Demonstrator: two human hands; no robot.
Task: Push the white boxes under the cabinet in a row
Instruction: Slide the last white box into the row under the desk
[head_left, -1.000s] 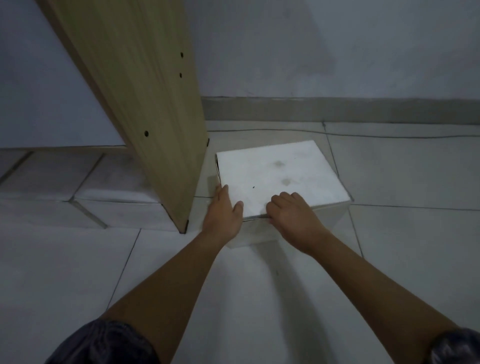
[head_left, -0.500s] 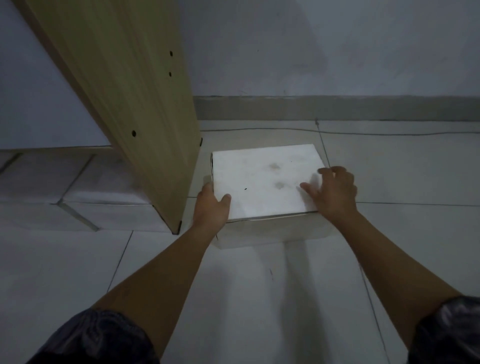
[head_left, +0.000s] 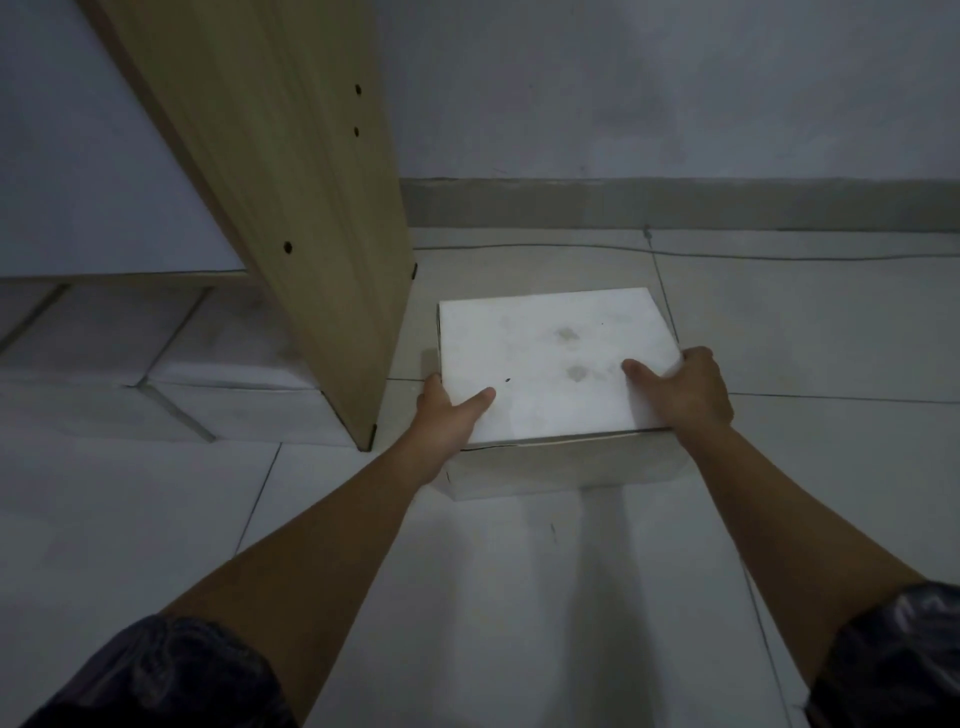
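Note:
A white box (head_left: 550, 358) with two faint stains on its lid sits on the tiled floor just right of the wooden cabinet side panel (head_left: 291, 208). My left hand (head_left: 447, 410) grips its near left corner, thumb on the lid. My right hand (head_left: 685, 389) clasps the near right edge, thumb on top and fingers down the side. Under the cabinet, left of the panel, more white boxes (head_left: 171, 358) stand side by side.
The wall and a grey skirting board (head_left: 675, 202) run behind the box. A thin cable (head_left: 779, 255) lies on the floor along the wall. Tiled floor (head_left: 519, 597) stretches in front of and to the right of the box.
My right hand has slid from the box's front edge to its right side. The left hand has shifted onto the left corner. The box has turned square to the cabinet panel.

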